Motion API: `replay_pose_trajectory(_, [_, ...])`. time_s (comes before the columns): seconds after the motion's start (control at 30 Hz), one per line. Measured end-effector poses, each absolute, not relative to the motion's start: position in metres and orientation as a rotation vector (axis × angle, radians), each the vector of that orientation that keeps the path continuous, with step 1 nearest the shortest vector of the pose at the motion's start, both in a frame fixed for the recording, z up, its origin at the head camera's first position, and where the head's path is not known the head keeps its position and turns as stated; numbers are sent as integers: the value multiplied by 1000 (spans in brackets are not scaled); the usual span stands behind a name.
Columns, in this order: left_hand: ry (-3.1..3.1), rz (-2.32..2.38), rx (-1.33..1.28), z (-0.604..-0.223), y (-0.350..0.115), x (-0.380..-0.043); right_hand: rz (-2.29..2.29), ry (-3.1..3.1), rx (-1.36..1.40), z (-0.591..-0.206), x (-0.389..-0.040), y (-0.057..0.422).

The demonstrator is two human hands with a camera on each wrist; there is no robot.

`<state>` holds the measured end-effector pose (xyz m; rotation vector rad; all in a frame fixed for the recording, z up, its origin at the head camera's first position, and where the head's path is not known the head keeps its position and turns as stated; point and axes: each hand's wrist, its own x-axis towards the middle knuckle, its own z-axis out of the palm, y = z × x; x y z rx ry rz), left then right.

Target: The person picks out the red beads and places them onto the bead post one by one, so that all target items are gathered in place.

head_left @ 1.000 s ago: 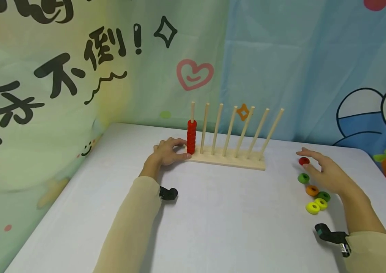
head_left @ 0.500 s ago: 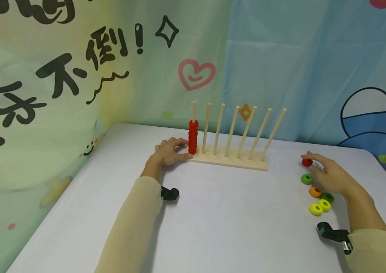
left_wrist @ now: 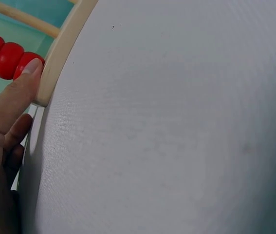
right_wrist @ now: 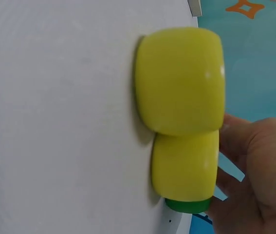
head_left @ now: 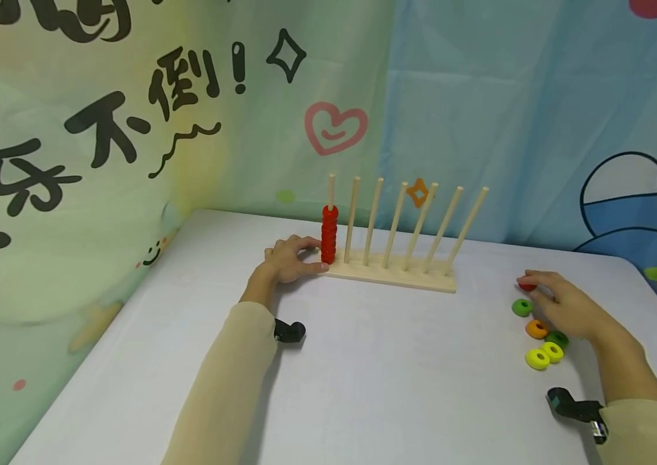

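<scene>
My left hand [head_left: 287,259] grips the left end of a wooden peg rack [head_left: 392,276], thumb in front and fingers behind. The left wrist view has the thumb pressed against the lowest red bead and the base's edge. A column of red beads [head_left: 329,234] fills most of the leftmost peg; the other pegs are bare. At the right, my right hand [head_left: 572,309] pinches a loose red bead [head_left: 528,287], largely covered by the fingers. A green bead [head_left: 522,307] lies just in front of it. Yellow beads [right_wrist: 180,80] hide that pinch from the right wrist camera.
Nearer to me on the white table [head_left: 409,374] lie an orange bead [head_left: 537,329], a dark green bead [head_left: 557,339] and two yellow beads [head_left: 537,359], close together beside the right wrist. A printed cloth [head_left: 468,116] hangs behind the table.
The right hand has come down over the loose red bead, its fingers closing on it and drawing it slightly nearer. The left hand stays on the rack. The view has shifted slightly.
</scene>
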<state>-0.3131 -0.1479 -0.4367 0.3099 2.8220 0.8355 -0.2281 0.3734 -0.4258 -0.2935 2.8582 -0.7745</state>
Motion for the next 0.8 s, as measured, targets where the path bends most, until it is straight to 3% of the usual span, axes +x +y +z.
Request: replay_pose_trajectory(0.8, [2835, 841, 341, -436, -148, -312, -617, 2969, -126, -429, -219, 380])
